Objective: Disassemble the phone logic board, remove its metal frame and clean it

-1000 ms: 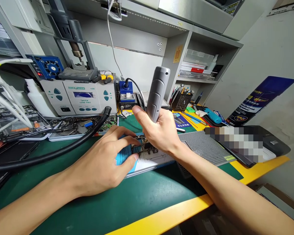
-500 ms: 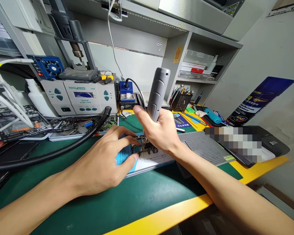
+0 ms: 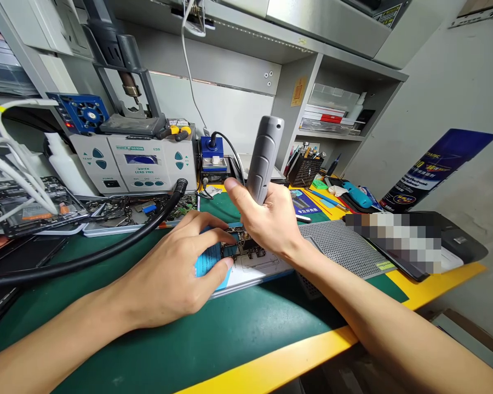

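The station [image 3: 131, 167] reads QUICK, LEAD FREE and ESD — with TEMP and POWER by its controls — while the can's [image 3: 437, 171] print is too blurred.

Matt plastic tool handle [image 3: 264, 156], smooth green mat [image 3: 230, 334]

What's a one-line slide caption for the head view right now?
Right hand grips a grey tool over a circuit board, left hand at the board's left end.
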Demonstrator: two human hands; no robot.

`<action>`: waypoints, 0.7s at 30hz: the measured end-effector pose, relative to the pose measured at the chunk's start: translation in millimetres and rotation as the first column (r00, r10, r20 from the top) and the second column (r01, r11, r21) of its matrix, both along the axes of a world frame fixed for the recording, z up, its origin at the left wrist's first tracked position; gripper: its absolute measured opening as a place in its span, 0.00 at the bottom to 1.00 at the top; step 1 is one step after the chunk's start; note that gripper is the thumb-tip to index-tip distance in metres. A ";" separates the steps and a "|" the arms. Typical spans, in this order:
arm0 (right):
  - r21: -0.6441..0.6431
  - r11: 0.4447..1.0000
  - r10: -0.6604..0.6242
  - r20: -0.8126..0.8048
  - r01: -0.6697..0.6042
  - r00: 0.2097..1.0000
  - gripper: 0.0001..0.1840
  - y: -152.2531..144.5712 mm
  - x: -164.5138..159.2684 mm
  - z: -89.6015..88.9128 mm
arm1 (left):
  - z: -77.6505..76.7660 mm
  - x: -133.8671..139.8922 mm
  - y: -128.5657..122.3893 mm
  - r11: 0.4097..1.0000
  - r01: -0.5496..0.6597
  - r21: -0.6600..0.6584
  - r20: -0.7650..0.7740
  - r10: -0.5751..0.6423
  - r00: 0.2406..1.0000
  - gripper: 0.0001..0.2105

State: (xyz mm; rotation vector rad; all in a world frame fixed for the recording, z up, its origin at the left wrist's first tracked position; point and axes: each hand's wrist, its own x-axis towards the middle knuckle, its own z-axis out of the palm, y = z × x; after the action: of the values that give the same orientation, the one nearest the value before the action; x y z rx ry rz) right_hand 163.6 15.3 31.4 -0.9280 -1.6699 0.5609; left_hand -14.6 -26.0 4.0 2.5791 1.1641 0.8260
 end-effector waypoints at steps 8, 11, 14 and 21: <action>-0.018 0.999 -0.033 0.023 0.034 0.999 0.29 0.2 0.2 -0.6 | -0.6 -0.5 -0.4 1.000 -0.017 0.016 -0.016 0.017 1.000 0.12; -0.029 0.999 -0.042 0.032 0.043 0.999 0.29 -0.2 0.1 -0.1 | -0.2 -0.3 -0.6 1.000 -0.015 0.023 -0.020 0.016 1.000 0.12; -0.043 0.998 -0.033 0.039 0.035 0.999 0.29 -0.8 0.3 0.5 | -0.2 -0.2 -0.6 1.000 -0.014 0.023 -0.017 0.014 1.000 0.12; -0.055 0.998 -0.022 0.014 0.022 1.000 0.30 1.2 1.2 -0.2 | 0.8 0.6 0.5 1.000 -0.015 0.015 -0.025 0.015 1.000 0.12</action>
State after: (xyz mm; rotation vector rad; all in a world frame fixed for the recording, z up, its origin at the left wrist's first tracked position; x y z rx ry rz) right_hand 164.7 16.5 31.1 -0.9908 -1.6617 0.5895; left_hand -14.1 -25.5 4.8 2.6037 1.1906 0.8105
